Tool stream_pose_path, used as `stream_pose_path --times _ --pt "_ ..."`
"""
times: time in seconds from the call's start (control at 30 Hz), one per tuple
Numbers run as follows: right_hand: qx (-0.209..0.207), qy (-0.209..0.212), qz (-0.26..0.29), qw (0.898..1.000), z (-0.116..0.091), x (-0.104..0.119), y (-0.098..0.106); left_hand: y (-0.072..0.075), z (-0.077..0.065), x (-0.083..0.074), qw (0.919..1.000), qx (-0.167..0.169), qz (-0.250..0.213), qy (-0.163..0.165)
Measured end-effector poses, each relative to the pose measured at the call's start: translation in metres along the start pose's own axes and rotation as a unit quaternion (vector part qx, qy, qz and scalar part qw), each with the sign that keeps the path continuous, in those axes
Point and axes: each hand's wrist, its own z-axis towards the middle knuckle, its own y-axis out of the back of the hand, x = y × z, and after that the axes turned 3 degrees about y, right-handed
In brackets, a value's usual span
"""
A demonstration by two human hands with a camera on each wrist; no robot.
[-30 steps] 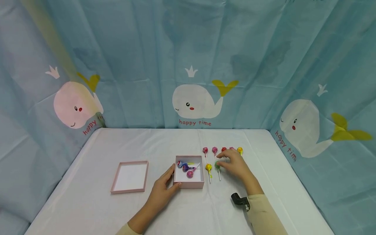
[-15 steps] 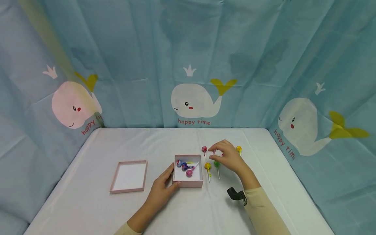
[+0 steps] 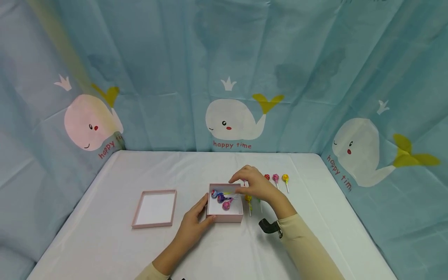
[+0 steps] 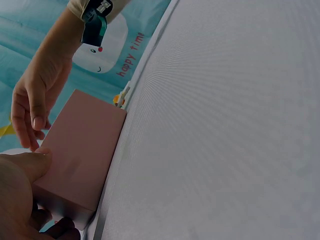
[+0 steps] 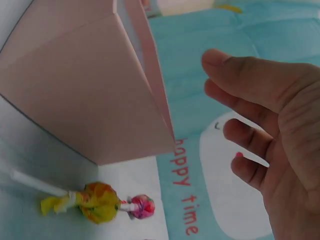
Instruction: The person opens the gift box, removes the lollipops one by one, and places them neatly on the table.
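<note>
- The left hand (image 3: 192, 225) held the square pink box with a white inside (image 3: 224, 219), its fingers bent round the left side, on the white cloth-covered counter (image 3: 105, 249).
- The right hand (image 3: 257, 184) was above the box's far right part, thumb and fingers wide apart.
- Inside lay a round blue lollipop (image 3: 214, 193), a purple lollipop (image 3: 220, 198) and a pink lollipop (image 3: 226, 205).
- A yellow lollipop (image 3: 248, 198) lay just right.
- The flat pink lid (image 3: 152, 225) lay left.

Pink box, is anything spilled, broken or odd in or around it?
Nothing stands out: the pink box sits upright with lollipops inside, and no spill or damage shows, though the right hand hides part.
</note>
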Motion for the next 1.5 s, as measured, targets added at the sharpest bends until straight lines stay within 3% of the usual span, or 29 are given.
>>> stream_pose_path --times 0.23,0.47,0.77,1.23,1.5 --pt "0.063 0.03 0.007 0.998 0.011 0.002 -0.014 0.001 0.001 -0.001 1.0 -0.001 0.003 -0.003" --pt "0.105 0.028 -0.006 0.994 0.014 0.0 -0.027 0.001 0.0 0.0 1.0 0.001 0.004 -0.008" --pt "0.11 0.049 -0.05 0.992 0.015 -0.004 -0.041 0.002 0.0 -0.001 1.0 0.002 0.004 0.002" --pt "0.107 0.074 -0.073 0.989 0.013 -0.006 -0.049 0.002 -0.001 0.001 1.0 0.004 0.003 0.0" --pt "0.132 0.086 -0.056 0.986 0.012 -0.005 -0.052 0.001 0.0 0.001 1.0 0.005 0.001 -0.005"
